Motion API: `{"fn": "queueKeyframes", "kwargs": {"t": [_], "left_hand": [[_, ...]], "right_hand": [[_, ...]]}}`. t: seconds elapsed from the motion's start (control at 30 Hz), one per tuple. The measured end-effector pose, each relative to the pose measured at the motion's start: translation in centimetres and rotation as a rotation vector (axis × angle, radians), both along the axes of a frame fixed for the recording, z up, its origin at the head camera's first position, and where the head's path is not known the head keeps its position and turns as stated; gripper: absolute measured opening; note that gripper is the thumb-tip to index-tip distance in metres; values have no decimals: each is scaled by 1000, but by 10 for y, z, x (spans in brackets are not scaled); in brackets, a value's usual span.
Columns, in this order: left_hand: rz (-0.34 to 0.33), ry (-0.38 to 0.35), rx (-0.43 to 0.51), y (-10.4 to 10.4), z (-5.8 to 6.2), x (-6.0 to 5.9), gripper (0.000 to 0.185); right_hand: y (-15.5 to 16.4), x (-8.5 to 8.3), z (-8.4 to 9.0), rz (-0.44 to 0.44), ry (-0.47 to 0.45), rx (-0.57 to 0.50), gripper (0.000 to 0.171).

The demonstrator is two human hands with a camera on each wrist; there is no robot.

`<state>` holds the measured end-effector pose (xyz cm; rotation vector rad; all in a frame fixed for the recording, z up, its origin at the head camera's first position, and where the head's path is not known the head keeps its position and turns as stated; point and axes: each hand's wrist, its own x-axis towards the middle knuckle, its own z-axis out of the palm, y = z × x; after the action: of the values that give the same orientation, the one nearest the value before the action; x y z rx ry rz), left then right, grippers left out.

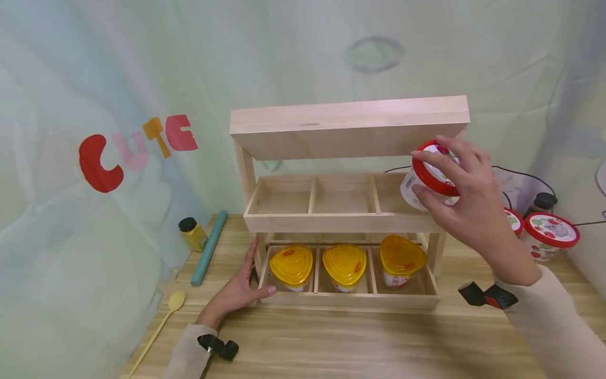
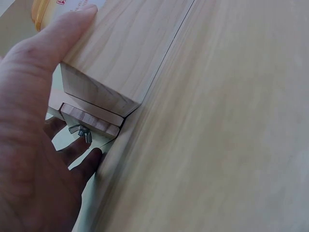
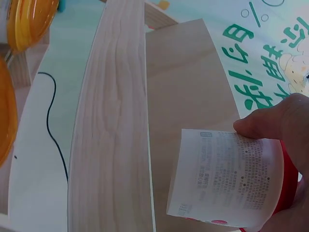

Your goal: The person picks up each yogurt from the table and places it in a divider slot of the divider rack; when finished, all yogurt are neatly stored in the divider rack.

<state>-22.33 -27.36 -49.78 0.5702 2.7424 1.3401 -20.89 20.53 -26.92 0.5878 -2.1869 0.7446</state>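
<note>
My right hand (image 1: pixel 473 195) grips a white paper tub (image 1: pixel 416 192) with a red lid, thumb on one side and fingers over the lid. It holds the tub tilted at the right compartment of the upper tray on a wooden rack (image 1: pixel 350 223). The right wrist view shows the tub's printed side (image 3: pixel 227 179) close to a bare wooden panel. My left hand (image 1: pixel 239 287) holds the rack's lower left corner, its thumb along the front and its fingers at the side, near a wing nut (image 2: pixel 82 131). In the lower tray stand yellow-lidded tubs (image 1: pixel 344 264), one per compartment.
More red-lidded tubs (image 1: pixel 551 231) stand at the right, beside a black-capped bottle (image 1: pixel 542 202) and a thin black cable. To the left are a yellow jar (image 1: pixel 193 235), a teal stick (image 1: pixel 209 250) and a yellow spoon (image 1: pixel 176 301). A curtain hangs behind.
</note>
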Motion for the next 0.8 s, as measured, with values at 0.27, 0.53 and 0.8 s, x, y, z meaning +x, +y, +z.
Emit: {"fn": "queueKeyframes", "kwargs": {"t": [0.27, 0.53, 0.8], "left_hand": [[8, -25, 14, 3, 2, -1, 134], [-1, -23, 20, 3, 3, -1, 135], [3, -7, 15, 0, 1, -1, 135]], "right_hand": [[-29, -12, -1, 112, 13, 8, 55], [-50, -20, -3, 163, -18, -5, 56], [-74, -28, -8, 245, 26, -51, 53]]}}
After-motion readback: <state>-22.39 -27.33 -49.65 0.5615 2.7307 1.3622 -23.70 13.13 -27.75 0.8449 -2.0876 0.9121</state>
